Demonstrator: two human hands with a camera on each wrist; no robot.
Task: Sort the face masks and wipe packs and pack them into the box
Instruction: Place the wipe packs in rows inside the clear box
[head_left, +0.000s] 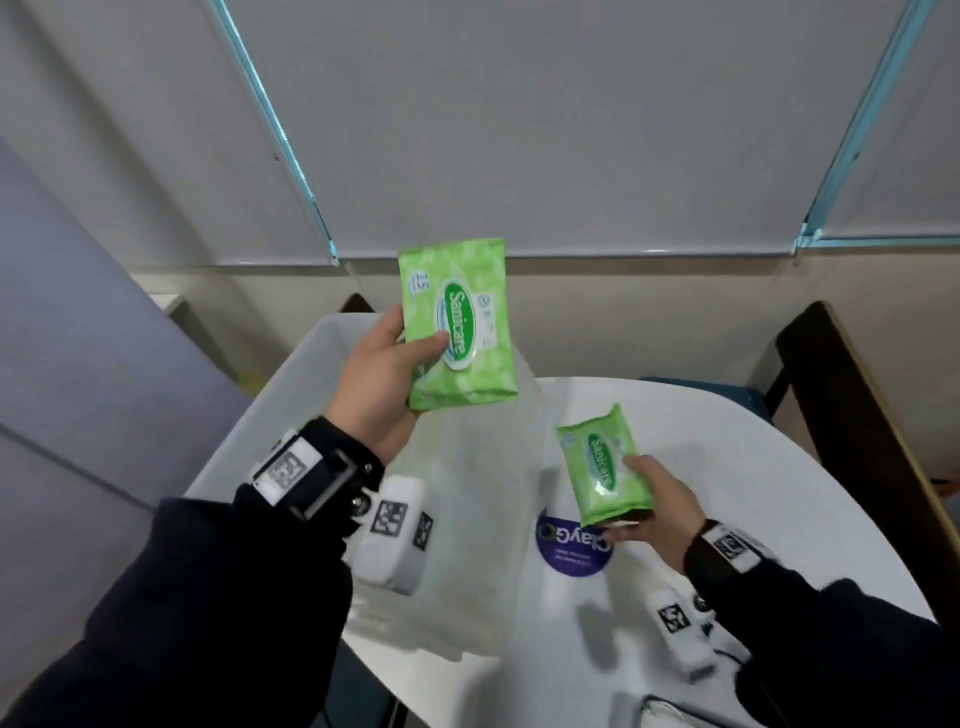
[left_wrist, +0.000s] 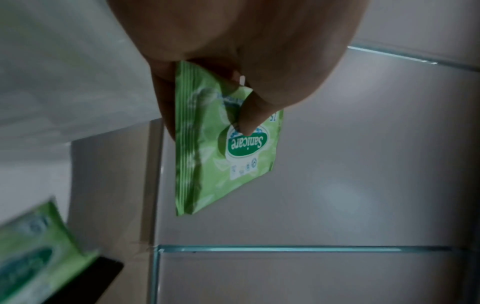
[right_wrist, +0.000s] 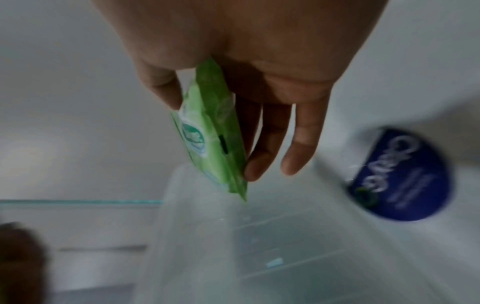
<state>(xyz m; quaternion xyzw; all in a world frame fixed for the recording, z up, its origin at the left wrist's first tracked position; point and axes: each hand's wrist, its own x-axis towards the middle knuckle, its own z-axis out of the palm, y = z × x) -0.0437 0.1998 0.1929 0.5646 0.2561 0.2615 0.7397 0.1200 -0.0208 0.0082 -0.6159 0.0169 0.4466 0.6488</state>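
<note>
Left hand (head_left: 376, 376): grip clamped on a green wipe pack (head_left: 460, 325), thumb (left_wrist: 250, 115) pressed on the printed front over the oval label, the other fingers behind the pack. This pack is held upright in the air at centre frame in the head view, above the far part of the clear plastic box (head_left: 311, 364). In the left wrist view the same pack hangs below the palm at upper centre, its crimped edge facing the camera.

Right hand (head_left: 654, 506): grip clamped on a second green wipe pack (head_left: 605, 465), thumb on the front face, fingers (right_wrist: 262, 144) extended along the back. The second pack sits right of centre in the head view, tilted, held above the white tabletop (head_left: 753, 467) just beside the box. In the right wrist view it is seen edge-on at centre, above the near rim of the box; the picture is blurred.

A round dark-blue label (head_left: 574, 543) lies on the tabletop directly beneath the right hand, in the lower centre-right of the head view. The box occupies the centre-left, on the tabletop's left part; whether it holds anything cannot be told through its translucent walls. Both wrists carry black bands with printed square markers.
</note>
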